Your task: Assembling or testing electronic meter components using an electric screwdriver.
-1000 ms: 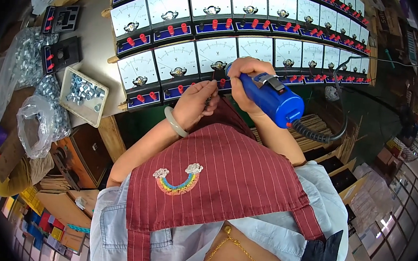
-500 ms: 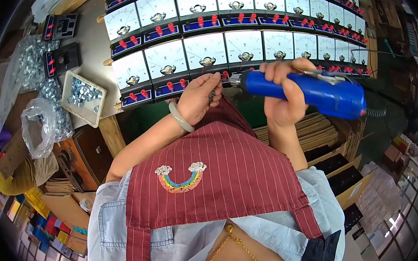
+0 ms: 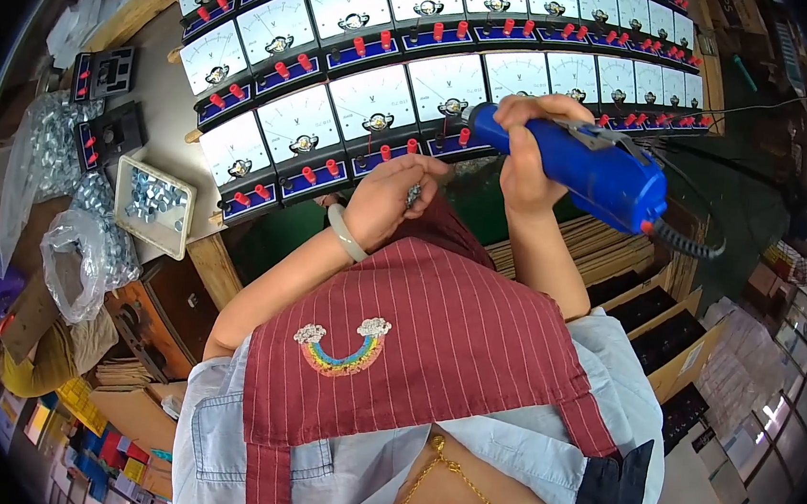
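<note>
My right hand grips a blue electric screwdriver, held level with its tip pointing left at the lower edge of a panel meter. My left hand, with a pale bangle on the wrist, is curled around small metal screws just below that meter. The meters are white-faced with blue bases and red terminals, laid in slanted rows across the bench.
A white tray of metal parts sits left of the meters, with clear bags of hardware and two black meter bases further left. Wooden slats and dark boxes lie to the right. The tool's cable trails right.
The screwdriver has swung from tilted down-right to level, its tip now at the meter's lower edge. My left hand has stayed close below it, fingers curled.
</note>
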